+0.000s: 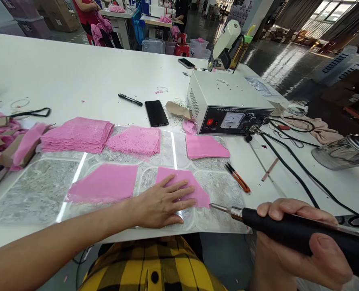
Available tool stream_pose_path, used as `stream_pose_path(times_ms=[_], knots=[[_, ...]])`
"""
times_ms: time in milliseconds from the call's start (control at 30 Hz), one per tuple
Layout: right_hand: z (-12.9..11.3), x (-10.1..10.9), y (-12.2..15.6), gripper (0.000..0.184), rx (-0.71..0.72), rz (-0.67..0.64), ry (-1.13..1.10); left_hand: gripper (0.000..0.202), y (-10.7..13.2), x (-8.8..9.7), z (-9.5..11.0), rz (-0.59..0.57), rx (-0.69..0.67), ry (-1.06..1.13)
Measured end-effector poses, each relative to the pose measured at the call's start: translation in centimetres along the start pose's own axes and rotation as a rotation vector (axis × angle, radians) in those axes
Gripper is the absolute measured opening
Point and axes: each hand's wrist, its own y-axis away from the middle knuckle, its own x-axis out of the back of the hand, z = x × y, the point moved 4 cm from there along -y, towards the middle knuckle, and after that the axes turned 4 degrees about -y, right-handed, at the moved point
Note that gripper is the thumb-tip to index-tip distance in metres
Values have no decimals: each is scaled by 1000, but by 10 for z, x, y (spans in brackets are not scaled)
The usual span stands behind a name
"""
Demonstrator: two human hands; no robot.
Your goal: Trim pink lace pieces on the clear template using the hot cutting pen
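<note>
My left hand [164, 200] lies flat with fingers spread on a pink fabric piece [199, 192], covering its left and middle part. In my right hand [297, 238] is a black ultrasonic welding handpiece [276, 226], fingers wrapped round its handle. Its thin metal tip points left and meets, or nearly meets, the fabric's lower right corner. Left of my hand, a second pink fabric piece [106, 182] lies flat. Behind these are a thick stack of pink lace pieces [76, 135], a smaller lace stack [135, 140] and plain pink pieces [206, 146].
A clear patterned mat [30, 194] lies under the fabric. The white control box [230, 105] stands behind, with black cables [291, 169] running right. Thread snips [238, 178], a phone [156, 113], a marker [130, 100] and a glass jar [343, 151] lie around. Co-workers are in the background.
</note>
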Motion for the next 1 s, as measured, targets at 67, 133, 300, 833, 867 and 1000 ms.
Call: stream_pose_path(times_ms=[67,133,300,833,867,1000], knots=[[1,0,0,17,-1,-5,7,56,0,-1,0,-8,1,-2],[2,-1,0,17,1,-8,7,56,0,-1,0,-7,0,0],[5,-1,-1,18,4,-13,-22,55,1,0,0,20,-5,17],[2,-1,-4,17,-5,-25,-26,55,0,2,0,45,-13,1],[0,0,-5,16,-6,-14,-14,54,0,2,1,46,-12,3],[-7,6,-15,14,-38,88,-24,57,-1,6,3,53,-10,14]])
